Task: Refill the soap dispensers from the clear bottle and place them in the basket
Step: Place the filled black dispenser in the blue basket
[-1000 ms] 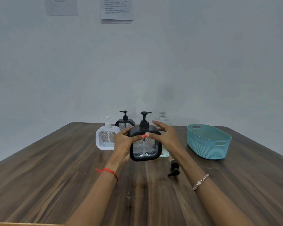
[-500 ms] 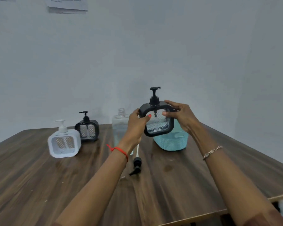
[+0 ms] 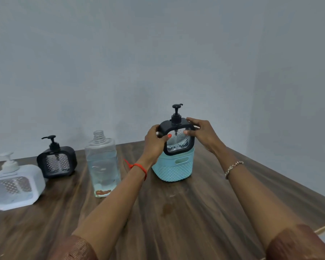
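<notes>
On the wooden table [image 3: 195, 212] the teal basket [image 3: 174, 170] is sitting right of the uncapped clear bottle [image 3: 102, 164], and the black soap dispenser [image 3: 178, 142] is being held upright at the basket's mouth, the left hand [image 3: 155, 142] and right hand [image 3: 203, 134] curling their fingers round its frame.

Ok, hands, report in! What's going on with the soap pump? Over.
Grip check: left hand and right hand both hold the black dispenser. Dispenser upright, its bottom at the basket rim. Nothing seen blocking; inside of basket hidden.
</notes>
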### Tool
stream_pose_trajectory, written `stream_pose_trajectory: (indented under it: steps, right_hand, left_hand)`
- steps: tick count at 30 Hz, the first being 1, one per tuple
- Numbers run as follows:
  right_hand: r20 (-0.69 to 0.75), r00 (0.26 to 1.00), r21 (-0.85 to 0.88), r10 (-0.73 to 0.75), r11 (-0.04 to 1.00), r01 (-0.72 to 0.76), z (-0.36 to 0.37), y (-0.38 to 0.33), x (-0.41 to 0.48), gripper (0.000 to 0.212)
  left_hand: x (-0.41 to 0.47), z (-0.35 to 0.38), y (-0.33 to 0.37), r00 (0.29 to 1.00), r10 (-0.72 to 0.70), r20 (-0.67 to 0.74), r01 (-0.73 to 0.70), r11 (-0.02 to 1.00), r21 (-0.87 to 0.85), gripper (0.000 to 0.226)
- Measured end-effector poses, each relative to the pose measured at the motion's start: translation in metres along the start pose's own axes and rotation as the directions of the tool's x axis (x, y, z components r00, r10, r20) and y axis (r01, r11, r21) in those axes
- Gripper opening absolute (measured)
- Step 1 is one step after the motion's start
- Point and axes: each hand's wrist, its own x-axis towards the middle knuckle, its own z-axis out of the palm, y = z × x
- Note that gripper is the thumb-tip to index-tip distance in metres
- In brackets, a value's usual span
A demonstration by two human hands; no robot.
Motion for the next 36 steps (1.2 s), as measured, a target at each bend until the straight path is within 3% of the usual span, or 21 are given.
stream_pose_trajectory:
  steps: [8,11,18,23,29,36]
  right_hand:
    - [0.091,0.991,-0.295,0.1,0.953,-0.069,0.011,0.037,-0.001,0.044]
    - [0.117,0.982,-0.379,0.145,0.921,-0.091,0.016,0.045,0.001,0.032]
    - [0.121,0.968,-0.543,0.221,0.831,-0.121,0.022,0.054,0.008,0.054]
    - [0.114,0.961,-0.627,0.253,0.768,-0.128,0.022,0.057,0.011,0.043]
    - [0.077,0.969,-0.587,0.235,0.796,-0.146,0.028,0.042,0.001,0.023]
    - [0.079,0.976,-0.564,0.202,0.817,-0.123,0.035,0.049,-0.005,0.041]
  left_hand:
    - [-0.001,0.007,-0.044,0.999,-0.045,0.027,0.038,0.973,0.229,0.035]
    - [-0.001,0.005,-0.054,0.999,-0.046,0.024,0.037,0.964,0.264,0.033]
    - [0.001,0.001,-0.065,0.995,-0.087,0.041,0.069,0.945,0.319,0.013]
    - [0.001,-0.001,-0.063,0.996,-0.07,0.047,0.051,0.945,0.325,0.032]
    - [-0.004,-0.002,-0.065,0.995,-0.063,0.074,0.019,0.873,0.487,0.055]
    - [-0.013,-0.003,-0.072,0.976,-0.131,0.173,-0.01,0.769,0.639,0.072]
